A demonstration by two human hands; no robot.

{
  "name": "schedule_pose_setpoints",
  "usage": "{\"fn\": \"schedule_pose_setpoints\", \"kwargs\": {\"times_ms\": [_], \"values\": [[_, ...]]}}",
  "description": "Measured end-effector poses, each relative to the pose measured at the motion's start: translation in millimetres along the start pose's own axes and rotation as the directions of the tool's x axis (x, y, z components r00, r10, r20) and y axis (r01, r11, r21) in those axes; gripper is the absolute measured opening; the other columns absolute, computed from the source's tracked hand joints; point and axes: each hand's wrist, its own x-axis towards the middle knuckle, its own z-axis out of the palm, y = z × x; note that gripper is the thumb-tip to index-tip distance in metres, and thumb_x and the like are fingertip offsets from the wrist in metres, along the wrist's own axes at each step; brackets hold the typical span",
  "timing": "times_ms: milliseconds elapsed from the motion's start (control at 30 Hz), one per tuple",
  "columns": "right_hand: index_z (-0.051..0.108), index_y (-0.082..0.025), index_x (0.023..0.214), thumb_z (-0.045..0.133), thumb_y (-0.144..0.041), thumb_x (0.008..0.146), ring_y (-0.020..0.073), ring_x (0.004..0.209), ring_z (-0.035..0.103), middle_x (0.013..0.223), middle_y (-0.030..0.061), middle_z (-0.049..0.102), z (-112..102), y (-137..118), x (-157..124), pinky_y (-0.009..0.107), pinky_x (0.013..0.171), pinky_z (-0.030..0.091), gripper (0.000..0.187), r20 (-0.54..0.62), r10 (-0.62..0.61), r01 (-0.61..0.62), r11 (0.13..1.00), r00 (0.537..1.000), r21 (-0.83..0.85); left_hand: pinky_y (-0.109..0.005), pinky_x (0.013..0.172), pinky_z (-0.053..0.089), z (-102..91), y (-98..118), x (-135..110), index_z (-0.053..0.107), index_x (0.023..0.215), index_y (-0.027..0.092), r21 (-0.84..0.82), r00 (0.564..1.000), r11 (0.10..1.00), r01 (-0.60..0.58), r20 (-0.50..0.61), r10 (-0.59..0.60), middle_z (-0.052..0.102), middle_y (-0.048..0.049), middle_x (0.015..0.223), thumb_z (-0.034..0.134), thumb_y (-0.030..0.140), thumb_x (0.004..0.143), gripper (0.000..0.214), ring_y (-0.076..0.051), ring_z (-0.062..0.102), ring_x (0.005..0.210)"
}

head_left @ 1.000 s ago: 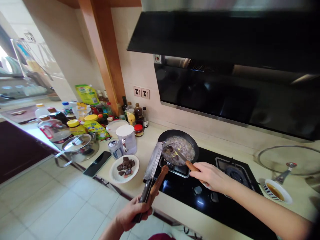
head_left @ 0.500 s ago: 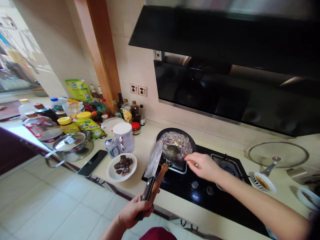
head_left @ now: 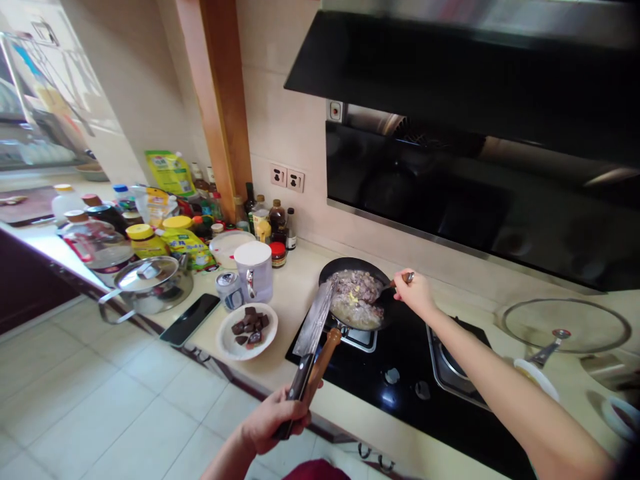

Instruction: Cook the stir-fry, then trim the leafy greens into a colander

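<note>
A black frying pan (head_left: 330, 268) of greyish chopped food sits on the left burner of the black gas hob (head_left: 400, 370). My left hand (head_left: 277, 421) is closed around both the pan's wooden handle (head_left: 323, 360) and the dark handle of a cleaver (head_left: 314, 320), whose blade lies along the pan's left rim. Over the pan's right side, my right hand (head_left: 415, 292) grips the handle of a metal spatula (head_left: 387, 285) whose head dips into the food.
A white plate of dark cubes (head_left: 248, 331), a can, a white mug (head_left: 256, 270), a phone (head_left: 190, 319) and a lidded steel pot (head_left: 150, 283) stand left of the hob among many bottles and jars. A glass lid (head_left: 565, 325) and bowls lie to the right. The range hood hangs above.
My right hand moved from the pan's front edge up to its far right side, swinging the spatula round in the food. My left hand kept its hold on the two handles.
</note>
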Motion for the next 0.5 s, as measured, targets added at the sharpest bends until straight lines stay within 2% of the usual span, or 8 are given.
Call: {"fn": "schedule_pose_setpoints", "kwargs": {"times_ms": [100, 167, 267, 400, 500], "values": [[0.060, -0.020, 0.082, 0.040, -0.035, 0.083, 0.0142, 0.050, 0.063, 0.050, -0.0028, 0.060, -2, -2, -5, 0.021, 0.051, 0.044, 0.025, 0.060, -0.095, 0.094, 0.995, 0.994, 0.022, -0.022, 0.046, 0.023, -0.9, 1, 0, 0.053, 0.113, 0.010, -0.017, 1.000, 1.000, 0.008, 0.003, -0.008, 0.054, -0.0032, 0.059, 0.068, 0.029, 0.058, 0.059, -0.010, 0.045, 0.050], [0.062, -0.022, 0.084, 0.045, -0.032, 0.082, 0.0146, 0.059, 0.064, 0.063, -0.0007, 0.065, -9, 2, -8, 0.023, 0.060, 0.046, 0.020, 0.082, -0.268, 0.270, 0.963, 0.960, -0.010, -0.022, 0.046, 0.022, -0.9, 3, 0, 0.054, 0.111, 0.010, -0.028, 1.000, 1.000, 0.008, 0.012, -0.008, 0.053, -0.0026, 0.058, 0.068, 0.030, 0.058, 0.058, -0.010, 0.045, 0.051], [0.062, -0.023, 0.092, 0.045, -0.025, 0.084, 0.0156, 0.073, 0.061, 0.084, 0.0038, 0.065, -6, 15, -10, 0.026, 0.070, 0.046, 0.020, 0.142, -0.515, 0.529, 0.844, 0.846, -0.092, -0.021, 0.046, 0.020, -1.6, 5, 0, 0.056, 0.107, 0.011, -0.041, 0.999, 0.999, -0.005, 0.037, 0.006, 0.049, -0.0003, 0.057, 0.068, 0.029, 0.057, 0.054, -0.009, 0.044, 0.050], [0.060, -0.022, 0.104, 0.042, -0.018, 0.085, 0.0146, 0.074, 0.057, 0.089, 0.0063, 0.058, 15, 31, -21, 0.025, 0.068, 0.046, 0.026, 0.302, -0.624, 0.681, 0.719, 0.720, -0.137, -0.021, 0.045, 0.019, -6.2, 8, 1, 0.060, 0.094, 0.012, -0.058, 0.999, 0.998, -0.014, 0.051, 0.017, 0.045, 0.0009, 0.058, 0.067, 0.026, 0.058, 0.039, -0.009, 0.044, 0.049], [0.062, -0.022, 0.097, 0.048, -0.012, 0.078, 0.0147, 0.070, 0.054, 0.085, 0.0052, 0.055, 17, 29, -35, 0.024, 0.063, 0.043, 0.026, 0.439, -0.668, 0.784, 0.598, 0.602, -0.165, -0.021, 0.045, 0.019, -9.1, 11, 2, 0.060, 0.093, 0.012, -0.057, 0.999, 0.998, 0.001, 0.033, 0.001, 0.045, 0.0002, 0.060, 0.067, 0.026, 0.057, 0.039, -0.011, 0.047, 0.053]]}}
